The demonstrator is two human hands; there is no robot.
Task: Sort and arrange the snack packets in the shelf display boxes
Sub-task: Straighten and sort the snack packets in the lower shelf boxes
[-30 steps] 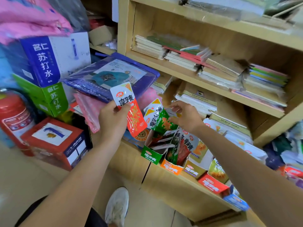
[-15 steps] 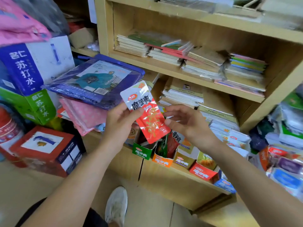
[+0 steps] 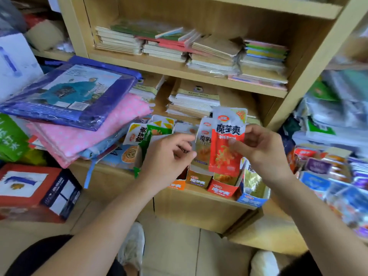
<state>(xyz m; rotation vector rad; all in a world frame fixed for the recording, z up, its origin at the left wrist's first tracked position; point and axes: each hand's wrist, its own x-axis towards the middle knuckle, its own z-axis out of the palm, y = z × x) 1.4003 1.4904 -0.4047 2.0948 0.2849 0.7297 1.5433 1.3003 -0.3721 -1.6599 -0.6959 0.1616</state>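
- My right hand [image 3: 264,150] pinches one red packet [image 3: 227,144], held upright at 12 o'clock of the red box [image 3: 222,190].
- My left hand [image 3: 165,158] is at the packet's 9 o'clock, fingers curled; I cannot tell what it holds.
- I count four display boxes [image 3: 199,181]: orange, gold, red, blue.

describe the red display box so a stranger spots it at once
On the wooden shelf unit, a row of open boxes stands on the low front ledge. The red display box sits between a gold box and a blue box, the only red front.
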